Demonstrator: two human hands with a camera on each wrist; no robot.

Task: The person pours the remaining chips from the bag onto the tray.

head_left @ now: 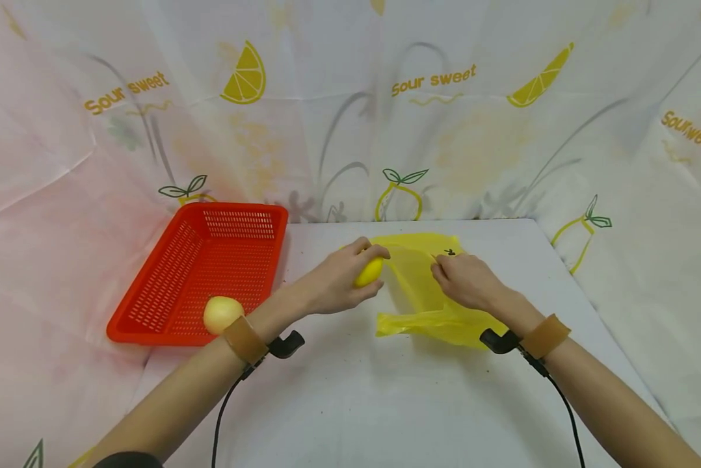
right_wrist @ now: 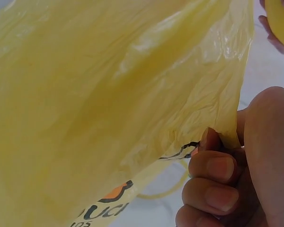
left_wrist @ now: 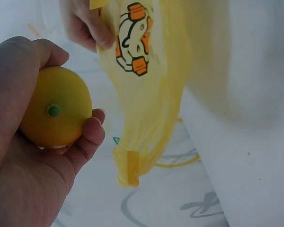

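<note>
The yellow fruit (head_left: 369, 272) sits in the left hand (head_left: 340, 281) above the middle of the table (head_left: 385, 403), thumb and fingers curled round it, its green nub exposed. Just right of it—apart from the fruit—hangs a thin yellow bag (head_left: 444, 320), its edge pinched by the right hand (head_left: 472, 279). Farther left, a red basket (head_left: 242, 207) holds a pale round fruit (head_left: 223, 314) at its near end. The step appears to be bagging; next seems to call for a wider mouth—then rightward travel.
</note>
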